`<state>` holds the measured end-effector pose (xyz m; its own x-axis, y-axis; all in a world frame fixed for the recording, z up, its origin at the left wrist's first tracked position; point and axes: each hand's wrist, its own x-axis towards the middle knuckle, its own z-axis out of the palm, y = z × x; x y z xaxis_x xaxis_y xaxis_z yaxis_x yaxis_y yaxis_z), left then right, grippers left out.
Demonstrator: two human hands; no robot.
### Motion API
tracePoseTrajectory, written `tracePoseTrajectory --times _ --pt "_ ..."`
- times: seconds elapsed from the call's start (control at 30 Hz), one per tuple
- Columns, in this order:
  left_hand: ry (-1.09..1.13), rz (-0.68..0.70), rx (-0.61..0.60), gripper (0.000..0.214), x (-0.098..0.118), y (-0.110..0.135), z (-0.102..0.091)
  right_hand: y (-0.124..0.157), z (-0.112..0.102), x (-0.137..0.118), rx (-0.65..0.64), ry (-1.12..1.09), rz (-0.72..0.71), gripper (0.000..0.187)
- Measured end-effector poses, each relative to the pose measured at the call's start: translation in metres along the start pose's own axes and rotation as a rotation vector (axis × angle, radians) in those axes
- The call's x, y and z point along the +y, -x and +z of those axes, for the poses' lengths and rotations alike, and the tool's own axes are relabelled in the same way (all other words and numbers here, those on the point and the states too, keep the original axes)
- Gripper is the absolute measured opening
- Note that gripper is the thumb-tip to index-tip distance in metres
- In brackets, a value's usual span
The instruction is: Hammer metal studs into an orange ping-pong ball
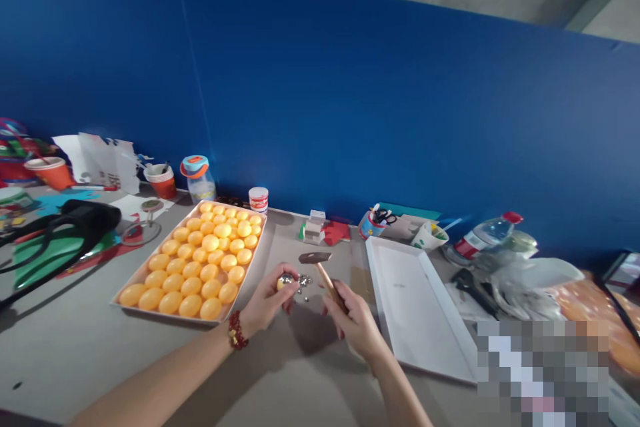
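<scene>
My left hand (271, 299), with a dark red bead bracelet (237, 331) at the wrist, is closed around a small round object (285, 282). Its top looks shiny and silvery, its side pale yellow; the fingers partly cover it. Several small shiny metal balls (303, 282) lie on the table just right of those fingertips. My right hand (354, 319) grips the wooden handle of a hammer (327, 279). The dark hammer head is raised, pointing away from me, above and right of the metal balls.
A shallow tray (116, 300) of orange balls (191, 269) lies to the left, a white tray (420, 300) to the right. Behind stand a red-and-white tub (259, 199), a small clear box (315, 227) and a pen cup (371, 225). A bottle (487, 237) is farther right, before a blue partition (350, 93).
</scene>
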<state>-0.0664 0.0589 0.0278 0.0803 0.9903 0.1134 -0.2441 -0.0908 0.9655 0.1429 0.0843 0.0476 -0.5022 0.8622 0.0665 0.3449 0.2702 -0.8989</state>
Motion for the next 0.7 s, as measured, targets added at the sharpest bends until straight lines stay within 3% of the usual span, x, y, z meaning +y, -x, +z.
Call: tracePoseTrajectory --times 0.13,0.33,0.7 --pt "0.186 -0.002 0.029 0.032 -0.010 -0.004 0.000 0.005 -0.005 -0.005 -0.044 0.051 -0.015 0.024" --pt "0.411 -0.030 0.036 0.040 -0.007 -0.004 -0.004 0.007 -0.001 -0.013 -0.103 0.143 -0.027 0.022" --pt "0.112 0.005 0.077 0.038 -0.014 0.001 -0.012 0.007 -0.001 -0.016 -0.115 0.223 -0.018 0.020"
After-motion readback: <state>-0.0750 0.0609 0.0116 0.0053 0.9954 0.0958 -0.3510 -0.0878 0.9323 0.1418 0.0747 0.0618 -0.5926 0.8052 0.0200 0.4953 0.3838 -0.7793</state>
